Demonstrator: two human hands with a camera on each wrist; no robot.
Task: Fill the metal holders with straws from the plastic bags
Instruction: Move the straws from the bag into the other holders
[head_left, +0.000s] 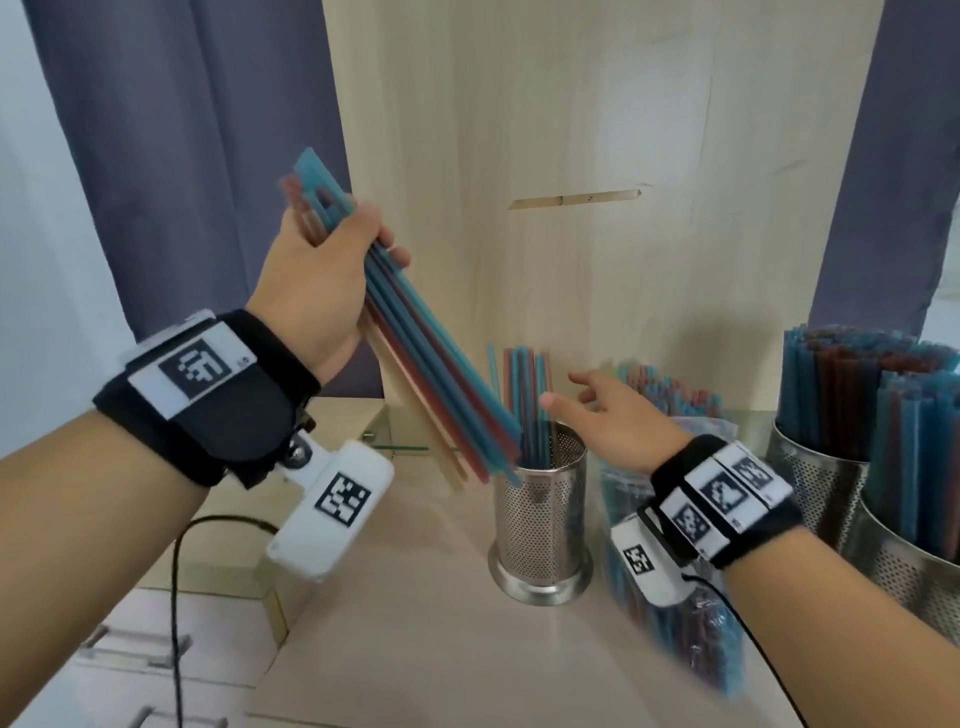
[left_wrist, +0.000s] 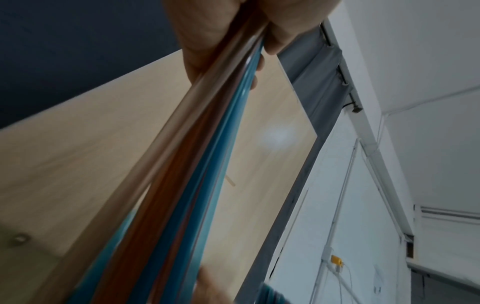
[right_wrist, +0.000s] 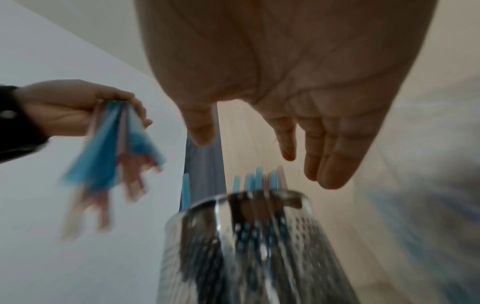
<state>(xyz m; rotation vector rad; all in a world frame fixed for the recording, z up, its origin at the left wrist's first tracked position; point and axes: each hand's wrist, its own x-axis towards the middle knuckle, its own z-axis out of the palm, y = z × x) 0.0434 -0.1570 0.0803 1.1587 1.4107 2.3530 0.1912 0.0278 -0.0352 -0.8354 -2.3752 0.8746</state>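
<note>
Straws going into the holder

The left hand (head_left: 317, 291) grips a slanted bunch of straws (head_left: 436, 384), tips at the rim of the part-filled holder (head_left: 540, 509). The right hand (head_left: 618, 415) hovers beside it, fingers loose, holding nothing. Best to stand the bunch upright first, then let go.

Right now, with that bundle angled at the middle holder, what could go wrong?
1. The left hand holds the straw bundle tilted, with its lower ends fanned near the holder's rim; some may land outside.
2. Straws already standing in the holder could block the incoming ones.
3. The open right hand hovers by the rim without gripping; a push from the bundle might tip the narrow holder.
</note>
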